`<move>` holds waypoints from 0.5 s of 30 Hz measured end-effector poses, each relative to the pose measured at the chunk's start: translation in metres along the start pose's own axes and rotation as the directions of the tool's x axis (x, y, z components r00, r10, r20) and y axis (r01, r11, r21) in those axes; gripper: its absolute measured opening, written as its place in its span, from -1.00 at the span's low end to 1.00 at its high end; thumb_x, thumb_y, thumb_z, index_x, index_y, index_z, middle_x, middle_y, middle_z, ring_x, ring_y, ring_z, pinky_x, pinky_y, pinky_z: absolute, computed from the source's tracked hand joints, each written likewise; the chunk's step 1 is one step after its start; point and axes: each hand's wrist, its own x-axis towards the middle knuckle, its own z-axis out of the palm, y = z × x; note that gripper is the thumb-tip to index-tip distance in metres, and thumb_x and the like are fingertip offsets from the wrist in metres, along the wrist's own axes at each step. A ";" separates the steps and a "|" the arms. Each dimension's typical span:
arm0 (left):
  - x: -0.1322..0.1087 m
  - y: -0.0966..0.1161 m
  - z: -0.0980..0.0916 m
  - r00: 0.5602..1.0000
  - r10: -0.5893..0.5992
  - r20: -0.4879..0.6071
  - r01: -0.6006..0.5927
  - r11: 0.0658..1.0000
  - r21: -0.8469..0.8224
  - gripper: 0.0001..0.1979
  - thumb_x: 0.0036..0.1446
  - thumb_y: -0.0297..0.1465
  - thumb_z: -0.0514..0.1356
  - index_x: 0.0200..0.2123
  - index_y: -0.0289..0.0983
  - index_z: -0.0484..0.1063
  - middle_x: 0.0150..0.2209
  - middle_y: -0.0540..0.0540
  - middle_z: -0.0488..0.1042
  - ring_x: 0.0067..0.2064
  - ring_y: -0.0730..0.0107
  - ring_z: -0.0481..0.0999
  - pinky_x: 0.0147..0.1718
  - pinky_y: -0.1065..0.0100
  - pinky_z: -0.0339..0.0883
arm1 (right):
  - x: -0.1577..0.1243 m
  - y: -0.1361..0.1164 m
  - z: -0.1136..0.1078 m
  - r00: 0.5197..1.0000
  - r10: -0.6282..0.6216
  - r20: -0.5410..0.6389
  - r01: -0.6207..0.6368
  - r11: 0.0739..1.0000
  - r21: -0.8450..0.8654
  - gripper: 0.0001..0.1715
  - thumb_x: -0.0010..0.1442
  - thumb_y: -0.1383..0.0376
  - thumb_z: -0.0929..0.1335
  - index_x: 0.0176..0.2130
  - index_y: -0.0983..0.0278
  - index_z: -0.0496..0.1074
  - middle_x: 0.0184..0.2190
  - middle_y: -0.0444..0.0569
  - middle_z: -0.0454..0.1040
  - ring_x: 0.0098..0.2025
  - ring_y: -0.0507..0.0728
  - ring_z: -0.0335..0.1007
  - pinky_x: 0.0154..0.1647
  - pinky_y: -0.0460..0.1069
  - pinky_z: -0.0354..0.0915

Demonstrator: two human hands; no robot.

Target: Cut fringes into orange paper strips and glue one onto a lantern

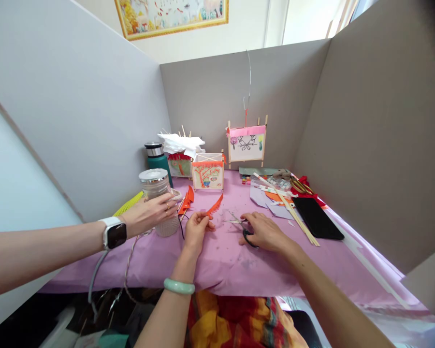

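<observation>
My left hand (197,231), with a pale green bangle on its wrist, pinches one end of an orange fringed paper strip (215,205). The strip points up and to the right above the purple tablecloth. My right hand (266,231) has its fingers around the black handles of a pair of scissors (249,238). Low over the cloth, the scissors' metal blades point left toward the strip. More orange fringed paper (187,200) lies left of the strip. Another person's hand (154,212), wearing a white watch, reaches in from the left and grips a ribbed glass jar (166,228).
Small paper lanterns with stick frames (208,176) stand at the back, and one lantern (247,143) hangs from a wire. A teal bottle (158,160) is behind the jar. At right lie wooden sticks (300,218), paper scraps and a black phone (317,217). Grey partitions (206,101) surround the table.
</observation>
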 end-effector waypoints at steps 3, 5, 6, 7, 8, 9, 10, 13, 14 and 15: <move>-0.004 -0.002 0.000 0.998 0.053 -0.044 -0.046 0.990 0.133 -0.84 -0.13 -0.44 0.27 -0.41 -0.27 0.38 -0.47 -0.03 0.49 -0.61 0.44 0.44 -0.60 0.37 0.35 | -0.001 0.005 -0.001 0.999 0.013 0.029 -0.013 1.000 0.002 -0.18 -0.07 0.04 0.45 0.12 0.26 0.27 -0.04 0.12 0.37 -0.03 0.27 0.29 -0.11 0.00 0.15; -0.013 0.000 -0.004 0.988 0.127 -0.084 -0.104 0.966 0.235 -0.86 -0.12 -0.46 0.26 -0.39 -0.26 0.42 -0.47 -0.03 0.49 -0.61 0.43 0.43 -0.59 0.38 0.32 | -0.002 0.005 -0.001 0.999 0.015 0.043 -0.015 1.000 0.003 -0.18 -0.04 0.05 0.43 0.15 0.27 0.24 -0.01 0.14 0.36 -0.01 0.27 0.28 -0.10 0.00 0.15; -0.019 0.003 -0.008 0.978 0.178 -0.106 -0.141 0.948 0.285 -0.86 -0.11 -0.46 0.26 -0.38 -0.25 0.44 -0.49 -0.02 0.48 -0.59 0.41 0.44 -0.55 0.38 0.31 | -0.003 0.004 -0.001 0.999 0.015 0.047 -0.015 1.000 0.003 -0.18 -0.03 0.06 0.43 0.16 0.27 0.23 0.00 0.14 0.35 0.00 0.27 0.27 -0.09 0.00 0.14; -0.025 0.006 -0.013 0.963 0.236 -0.130 -0.182 0.925 0.332 -0.86 -0.09 -0.46 0.26 -0.36 -0.24 0.46 -0.51 -0.01 0.46 -0.54 0.39 0.45 -0.50 0.38 0.32 | -0.003 0.003 -0.002 0.999 0.014 0.051 -0.014 1.000 0.002 -0.19 -0.01 0.08 0.41 0.17 0.28 0.22 0.01 0.15 0.35 0.01 0.27 0.27 -0.08 0.00 0.14; -0.032 0.010 -0.019 0.941 0.299 -0.159 -0.223 0.900 0.374 -0.87 -0.07 -0.45 0.25 -0.35 -0.22 0.47 -0.47 -0.02 0.46 -0.45 0.36 0.47 -0.41 0.38 0.32 | -0.004 0.002 -0.002 0.999 0.013 0.053 -0.013 1.000 0.000 -0.21 0.01 0.11 0.40 0.17 0.28 0.21 0.01 0.15 0.35 0.01 0.27 0.26 -0.08 0.00 0.14; -0.039 0.014 -0.025 0.912 0.360 -0.198 -0.257 0.875 0.410 -0.86 -0.05 -0.43 0.25 -0.34 -0.20 0.46 -0.38 -0.05 0.47 -0.34 0.32 0.48 -0.31 0.37 0.32 | -0.005 0.001 -0.003 0.998 0.011 0.054 -0.011 1.000 -0.002 -0.24 0.03 0.13 0.38 0.18 0.28 0.21 0.01 0.16 0.35 0.02 0.27 0.26 -0.07 0.00 0.13; -0.045 0.019 -0.032 0.878 0.413 -0.240 -0.280 0.852 0.443 -0.85 -0.03 -0.42 0.24 -0.30 -0.19 0.45 -0.29 -0.07 0.45 -0.24 0.28 0.46 -0.22 0.34 0.31 | -0.006 0.000 -0.004 0.998 0.008 0.056 -0.007 1.000 -0.005 -0.26 0.04 0.16 0.37 0.18 0.28 0.21 0.01 0.15 0.35 0.03 0.27 0.26 -0.07 0.00 0.13; -0.051 0.030 -0.052 0.648 0.680 -0.343 -0.295 0.639 0.710 -0.83 0.04 -0.37 0.20 -0.24 -0.23 0.39 -0.27 -0.10 0.42 -0.23 0.25 0.42 -0.15 0.24 0.30 | -0.010 -0.002 -0.006 0.998 -0.005 0.062 0.006 1.000 -0.016 -0.30 0.06 0.21 0.34 0.18 0.28 0.20 0.01 0.15 0.35 0.04 0.26 0.25 -0.05 0.00 0.12; -0.049 0.033 -0.058 0.589 0.734 -0.337 -0.289 0.581 0.761 -0.79 0.06 -0.35 0.18 -0.20 -0.25 0.37 -0.24 -0.12 0.41 -0.24 0.25 0.42 -0.17 0.22 0.32 | -0.011 -0.003 -0.006 0.998 -0.008 0.065 0.009 1.000 -0.022 -0.30 0.05 0.23 0.33 0.18 0.28 0.20 0.02 0.14 0.35 0.04 0.26 0.25 -0.04 0.00 0.12; -0.046 0.036 -0.063 0.548 0.774 -0.318 -0.285 0.530 0.799 -0.75 0.07 -0.34 0.18 -0.15 -0.26 0.34 -0.20 -0.15 0.40 -0.22 0.24 0.43 -0.18 0.21 0.34 | -0.012 -0.004 -0.007 0.998 -0.010 0.068 0.012 1.000 -0.028 -0.29 0.05 0.23 0.33 0.19 0.28 0.19 0.02 0.14 0.36 0.04 0.26 0.25 -0.04 0.00 0.12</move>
